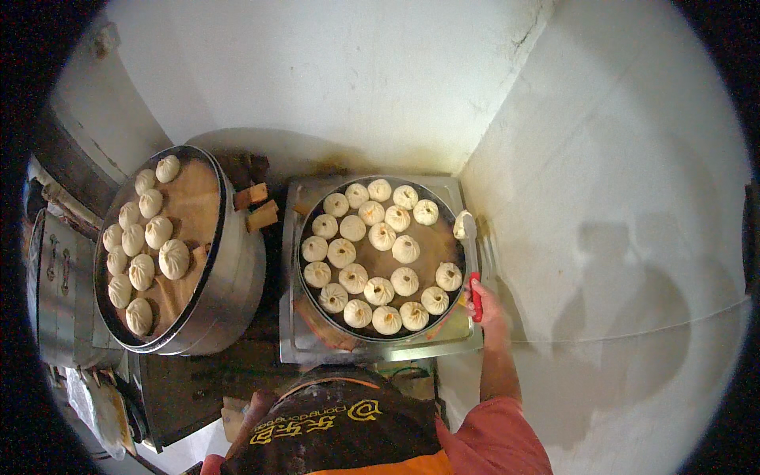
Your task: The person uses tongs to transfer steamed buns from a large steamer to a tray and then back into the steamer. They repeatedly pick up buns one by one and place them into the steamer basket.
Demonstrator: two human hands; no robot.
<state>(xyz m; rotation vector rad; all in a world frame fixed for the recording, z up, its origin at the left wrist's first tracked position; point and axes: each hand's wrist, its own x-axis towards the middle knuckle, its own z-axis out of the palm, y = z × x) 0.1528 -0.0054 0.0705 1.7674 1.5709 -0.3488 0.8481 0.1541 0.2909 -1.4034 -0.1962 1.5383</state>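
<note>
My right hand [488,306] is closed around the red handle of a metal utensil [476,303], at the right rim of a round steamer tray [298,237]. A pale bun [461,225] sits against the utensil's far end, at the tray's right edge; whether it is gripped or resting cannot be seen. Inside the tray, pleated buns [382,236] form rings on a brown liner, with a gap at the right. My left hand [263,399] is low beside the apron, apart from the tray, and its fingers are not clear.
A tall metal steamer [237,285] stands at the left with several buns [174,259] on its liner. Wooden blocks [262,215] jut from its side. The tray rests on a square metal stand [380,353]. White walls [594,178] rise behind and close on the right.
</note>
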